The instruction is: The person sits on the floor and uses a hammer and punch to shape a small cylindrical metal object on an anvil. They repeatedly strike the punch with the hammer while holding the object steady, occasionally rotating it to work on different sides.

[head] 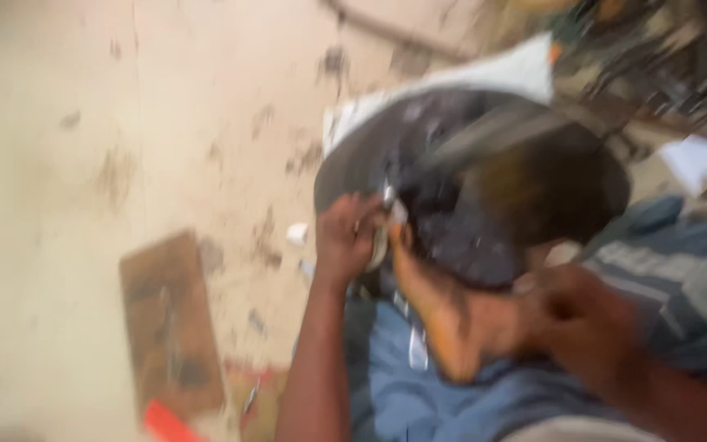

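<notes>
left hand (347, 237) grips tyre (468, 180) rim edge | open floor (83, 123) leftward

Both arms are bare, with no sleeves showing down to the left hand (347, 237) and the blurred right hand (587, 323). The legs wear blue-grey trousers (386, 385) with paler worn patches. One foot (443, 315) is bare, without a shoe.

Soft, warm light and heavy motion blur throughout.
The pale floor (83, 123) looks evenly lit, with no glare or hard shadows; the light source is probably overhead, though that is hard to tell. The right hand (583, 323) smears most, the upper right corner dissolves into streaks, and nothing is sharp.
</notes>
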